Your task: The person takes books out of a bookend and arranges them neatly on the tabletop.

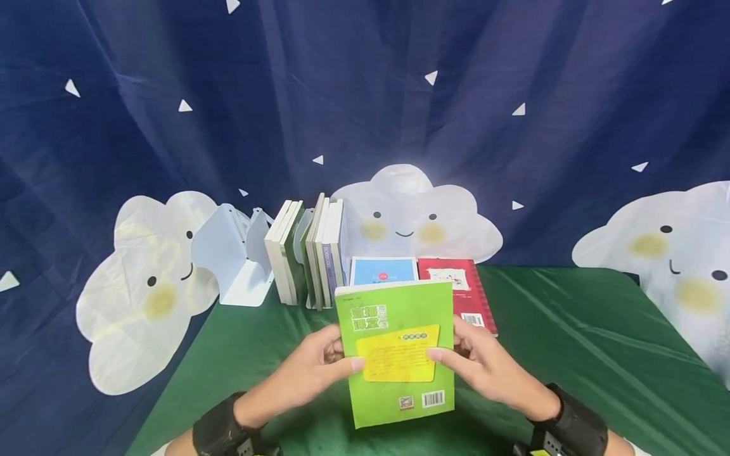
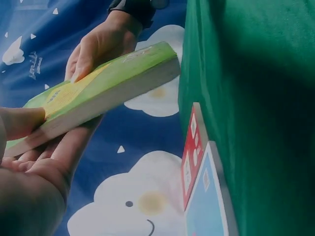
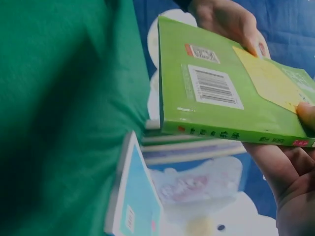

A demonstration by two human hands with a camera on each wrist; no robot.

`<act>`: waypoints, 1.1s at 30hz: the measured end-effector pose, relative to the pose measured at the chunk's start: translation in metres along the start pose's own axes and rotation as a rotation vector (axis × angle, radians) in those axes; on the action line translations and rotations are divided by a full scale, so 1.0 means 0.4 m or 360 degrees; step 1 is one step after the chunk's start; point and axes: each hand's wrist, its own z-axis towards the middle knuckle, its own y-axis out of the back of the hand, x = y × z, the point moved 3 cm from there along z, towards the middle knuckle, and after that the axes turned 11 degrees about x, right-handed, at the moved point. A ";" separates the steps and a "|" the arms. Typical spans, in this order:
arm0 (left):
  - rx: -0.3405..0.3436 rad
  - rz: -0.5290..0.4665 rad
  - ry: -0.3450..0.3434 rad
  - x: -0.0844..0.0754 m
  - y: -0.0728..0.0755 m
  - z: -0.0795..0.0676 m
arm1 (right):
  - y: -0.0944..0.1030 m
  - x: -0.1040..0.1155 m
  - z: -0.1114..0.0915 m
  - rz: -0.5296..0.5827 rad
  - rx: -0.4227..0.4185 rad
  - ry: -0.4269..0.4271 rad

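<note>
A green book (image 1: 399,402) with a yellow panel on its cover is held up above the table, tilted toward me. My left hand (image 1: 319,361) grips its left edge, the thumb lying on the cover and the fingers behind. On the opposite edge, my right hand (image 1: 485,358) holds it the same way. The left wrist view shows the page edges of the green book (image 2: 123,93). In the right wrist view the spine and barcode of the green book (image 3: 216,88) are visible. Its front is hidden.
Behind the green book lie a blue book (image 1: 383,269) and a red book (image 1: 485,304). Several upright books (image 1: 327,247) stand to their left, beside a white bookend (image 1: 245,282). A green cloth (image 1: 570,354) covers the table, with a dark blue curtain (image 1: 365,95) behind.
</note>
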 end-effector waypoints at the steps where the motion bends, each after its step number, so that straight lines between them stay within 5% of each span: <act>1: -0.0006 -0.0012 -0.0019 -0.001 0.003 0.001 | 0.010 0.002 -0.002 -0.0024 -0.0017 0.0009; 6: -0.0093 -0.0115 -0.0161 0.001 0.036 0.003 | 0.064 0.006 -0.019 -0.0114 -0.0103 0.0010; 13: -0.0406 0.0061 -0.0300 0.027 0.119 0.000 | 0.156 0.008 -0.058 -0.0317 -0.0339 -0.0161; 22: -0.0935 0.0120 -0.0169 0.066 0.229 -0.013 | 0.289 -0.021 -0.125 -0.0506 -0.0549 -0.0496; 27: -0.1156 0.0077 -0.0154 0.086 0.275 -0.025 | 0.356 -0.046 -0.157 -0.0480 -0.0569 -0.0599; 33: -0.1299 0.0268 -0.0050 0.110 0.324 -0.035 | 0.437 -0.091 -0.180 -0.0423 -0.0554 -0.0679</act>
